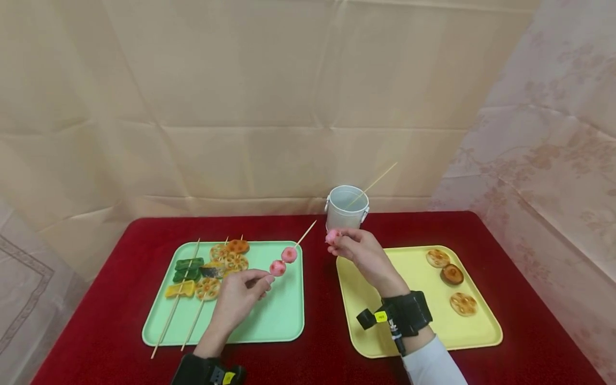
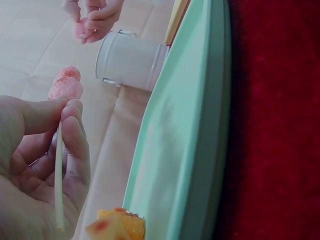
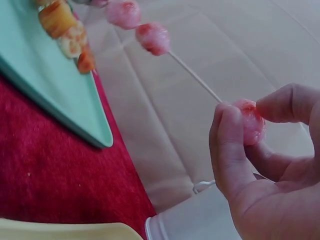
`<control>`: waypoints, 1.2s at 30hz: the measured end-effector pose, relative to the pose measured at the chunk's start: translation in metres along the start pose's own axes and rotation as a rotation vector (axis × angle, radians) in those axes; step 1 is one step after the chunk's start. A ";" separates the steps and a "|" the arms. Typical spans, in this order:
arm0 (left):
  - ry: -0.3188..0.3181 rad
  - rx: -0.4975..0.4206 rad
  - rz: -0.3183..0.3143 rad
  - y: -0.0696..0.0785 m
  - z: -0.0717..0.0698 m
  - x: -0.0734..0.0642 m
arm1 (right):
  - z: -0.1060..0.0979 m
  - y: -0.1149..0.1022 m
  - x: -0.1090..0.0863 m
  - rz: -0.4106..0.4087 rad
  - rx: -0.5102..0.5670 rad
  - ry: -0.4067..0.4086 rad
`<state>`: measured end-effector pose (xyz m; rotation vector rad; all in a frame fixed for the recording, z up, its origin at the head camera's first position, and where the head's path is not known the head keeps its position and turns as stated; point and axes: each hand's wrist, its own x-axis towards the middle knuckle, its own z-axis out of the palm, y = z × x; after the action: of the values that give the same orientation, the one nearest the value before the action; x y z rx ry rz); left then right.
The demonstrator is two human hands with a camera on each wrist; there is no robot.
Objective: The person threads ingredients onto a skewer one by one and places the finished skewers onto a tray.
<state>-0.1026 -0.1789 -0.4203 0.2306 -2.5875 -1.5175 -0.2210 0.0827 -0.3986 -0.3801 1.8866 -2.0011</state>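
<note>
Over the green tray, my left hand (image 1: 242,293) pinches a thin wooden skewer (image 1: 306,233) close below two pink balls (image 1: 277,268) threaded on it. The bare pointed end slants up to the right, and the lower end runs back across the palm in the left wrist view. My right hand (image 1: 362,253) holds a third pink ball (image 3: 253,123) between thumb and fingers, in front of the white bucket. In the head view a gap separates this ball from the skewer's tip; in the right wrist view the tip overlaps the fingertips.
On the green tray (image 1: 269,329) lie skewers with green pieces (image 1: 189,269), a yellow piece (image 1: 180,289) and lotus root slices (image 1: 208,289). The yellow tray (image 1: 418,267) bears two lotus slices (image 1: 463,304) and a mushroom cap (image 1: 452,274). One skewer leans in the white bucket (image 1: 343,219).
</note>
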 end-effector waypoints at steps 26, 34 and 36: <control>-0.128 -0.024 0.052 0.005 -0.002 -0.004 | -0.002 0.003 0.003 -0.054 0.149 0.223; -0.137 -0.021 0.065 0.005 -0.001 -0.005 | 0.000 0.003 0.002 -0.054 0.125 0.205; -0.136 -0.019 0.065 0.005 -0.001 -0.005 | 0.000 0.003 0.001 -0.057 0.110 0.202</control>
<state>-0.0979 -0.1764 -0.4162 0.0427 -2.6527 -1.5868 -0.2219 0.0821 -0.4013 -0.2111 1.8889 -2.2435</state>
